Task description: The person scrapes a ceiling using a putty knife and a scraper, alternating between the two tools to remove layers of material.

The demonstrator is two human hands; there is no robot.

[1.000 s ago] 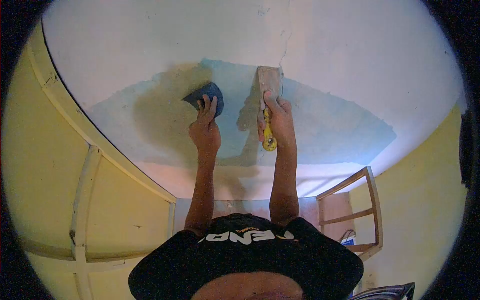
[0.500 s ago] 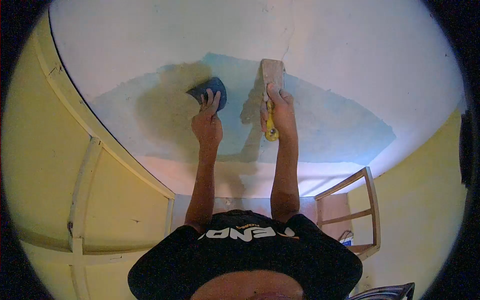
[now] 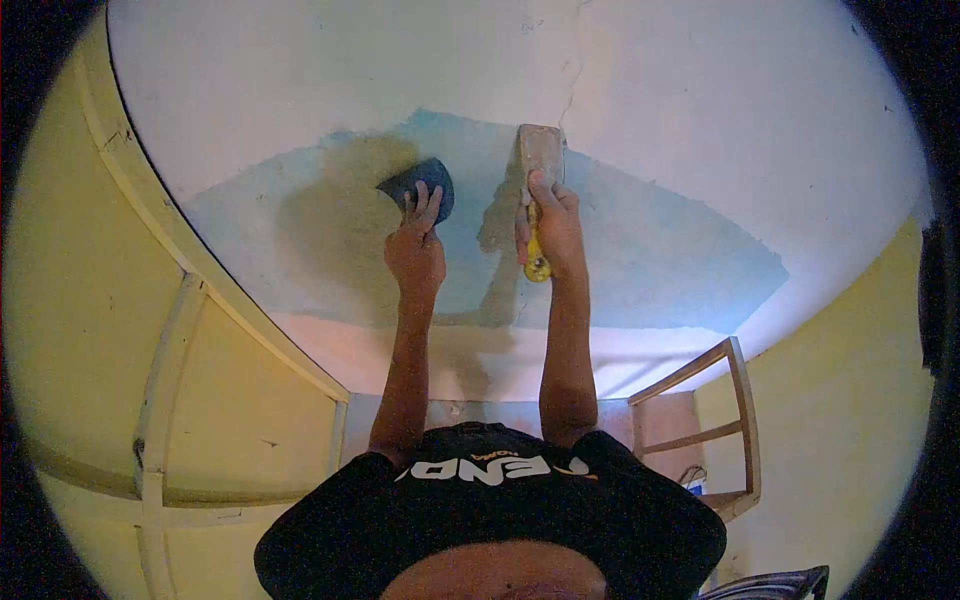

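Observation:
My left hand (image 3: 414,252) is raised to the pale wall surface, its fingers laid over a dark, flat, curved-edged piece (image 3: 408,184) whose kind I cannot tell. To its right, my right hand (image 3: 556,225) grips a putty knife (image 3: 541,150) with a yellow handle and a broad, smeared blade pointing up. The thumb lies at the base of the blade. Both hands overlap a blue-green patch (image 3: 650,240) on the pale surface, where their shadows fall.
A thin crack (image 3: 572,85) runs upward above the blade. Yellow panels with a wooden frame (image 3: 170,370) line the left side. On the right stands an open wooden frame (image 3: 745,420) by a yellow wall (image 3: 840,400). A dark curved object (image 3: 770,585) shows at the lower right.
My right hand and the putty knife have shifted slightly left. My left hand with the dark piece stays nearly in place. The view has moved a little.

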